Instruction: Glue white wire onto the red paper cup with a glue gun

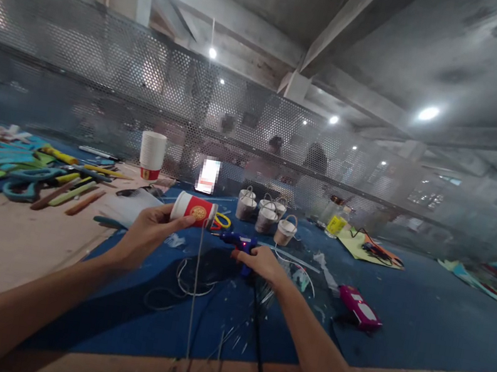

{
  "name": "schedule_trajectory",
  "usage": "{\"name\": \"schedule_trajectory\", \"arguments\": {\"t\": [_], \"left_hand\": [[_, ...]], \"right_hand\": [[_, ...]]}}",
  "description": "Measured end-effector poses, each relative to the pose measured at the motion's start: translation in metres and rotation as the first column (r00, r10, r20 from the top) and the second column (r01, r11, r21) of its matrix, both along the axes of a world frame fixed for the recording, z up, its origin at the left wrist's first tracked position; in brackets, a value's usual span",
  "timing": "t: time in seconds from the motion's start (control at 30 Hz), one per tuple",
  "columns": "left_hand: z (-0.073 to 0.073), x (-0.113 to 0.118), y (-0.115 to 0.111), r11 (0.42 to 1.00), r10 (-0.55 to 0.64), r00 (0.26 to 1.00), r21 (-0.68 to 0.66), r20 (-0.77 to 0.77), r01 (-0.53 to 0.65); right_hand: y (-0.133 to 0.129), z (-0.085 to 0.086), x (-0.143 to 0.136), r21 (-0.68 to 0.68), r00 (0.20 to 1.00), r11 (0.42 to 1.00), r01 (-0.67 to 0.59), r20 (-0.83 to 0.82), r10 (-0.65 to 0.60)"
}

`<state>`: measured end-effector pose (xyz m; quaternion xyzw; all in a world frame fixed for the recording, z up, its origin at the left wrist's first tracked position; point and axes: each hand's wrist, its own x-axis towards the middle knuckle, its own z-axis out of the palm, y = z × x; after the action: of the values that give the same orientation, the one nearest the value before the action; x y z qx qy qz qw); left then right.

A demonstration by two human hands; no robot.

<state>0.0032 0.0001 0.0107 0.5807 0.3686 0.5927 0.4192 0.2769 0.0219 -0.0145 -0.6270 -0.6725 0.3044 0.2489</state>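
My left hand (150, 230) holds a red and white paper cup (194, 209) on its side, the thumb along its wall. A thin pale cord (196, 279) hangs from the cup's right end down past the table's front edge. My right hand (264, 263) is wrapped round the handle of a blue hot glue gun (239, 241), whose small red light is lit. Its nozzle points left, close to the cup's right end; whether they touch I cannot tell. Yellow-handled scissors (222, 221) lie just behind the cup. More cord lies in loops on the blue tabletop (122, 311).
Several small cord-wrapped buckets with handles (266, 217) stand behind the glue gun. A stack of paper cups (152, 154) and a lit phone (207, 176) stand along the perforated screen (150, 87). Clay tools (69, 191) lie left, a magenta box (359, 307) right. The black cable (257, 327) trails frontward.
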Motion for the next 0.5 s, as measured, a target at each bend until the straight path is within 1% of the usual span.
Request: {"name": "schedule_trajectory", "arguments": {"t": [0.13,0.27,0.37,0.5], "left_hand": [[0.0001,-0.0005,0.0009,1.0,-0.001,1.0,0.01,-0.011,0.001],[0.0036,0.0001,-0.0024,1.0,-0.015,1.0,0.012,-0.005,0.015],[0.0055,0.0013,-0.0043,1.0,-0.006,1.0,0.028,-0.007,0.006],[0.0053,0.0025,-0.0039,0.999,0.018,1.0,0.038,-0.021,-0.017]], "right_hand": [[-0.0026,0.0037,-0.0007,-0.014,1.0,1.0,-0.005,-0.001,0.005],[-0.0031,0.0008,0.0002,-0.01,1.0,1.0,-0.009,0.022,0.01],[-0.0032,-0.0016,0.0009,0.033,0.999,0.999,-0.018,0.051,0.016],[-0.0041,-0.0011,0.0,0.118,0.989,0.993,-0.014,0.145,-0.003]]}}
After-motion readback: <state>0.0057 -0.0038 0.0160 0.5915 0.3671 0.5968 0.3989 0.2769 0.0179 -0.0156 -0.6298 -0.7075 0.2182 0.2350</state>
